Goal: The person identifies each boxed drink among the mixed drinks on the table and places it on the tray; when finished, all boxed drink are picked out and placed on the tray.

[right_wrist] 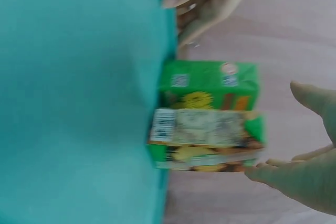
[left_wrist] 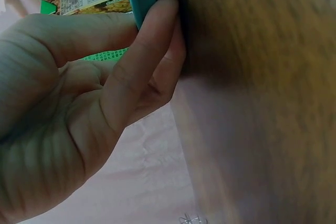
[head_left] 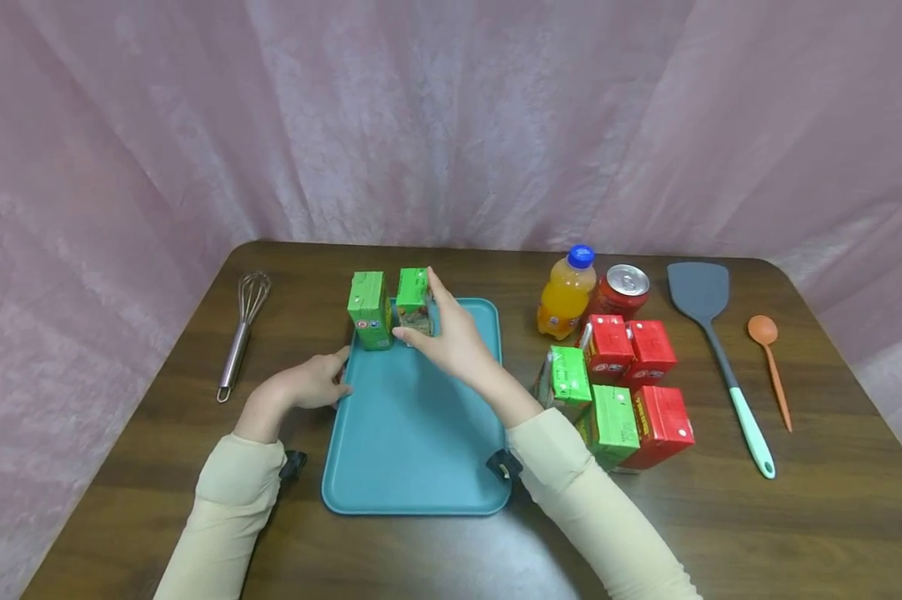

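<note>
"Why does the left hand [head_left: 306,383] pinch the rim of the tray [head_left: 421,433]?"

"Probably to steady it."

"What stands on the tray?"

"One green carton [head_left: 368,312] upright at the far left corner, and another green carton [head_left: 413,290] just right of it, likely set close to form a row. Beside that one the right hand [head_left: 454,337] holds its fingers spread; I can't tell whether they touch it."

"And the counts?"

"One whisk [head_left: 245,329], one tray, four green cartons including two right of the tray [head_left: 614,417], one bottle [head_left: 563,296], three red cartons [head_left: 661,417], one can [head_left: 623,292], one spatula [head_left: 721,358], one spoon [head_left: 773,367]."
</note>
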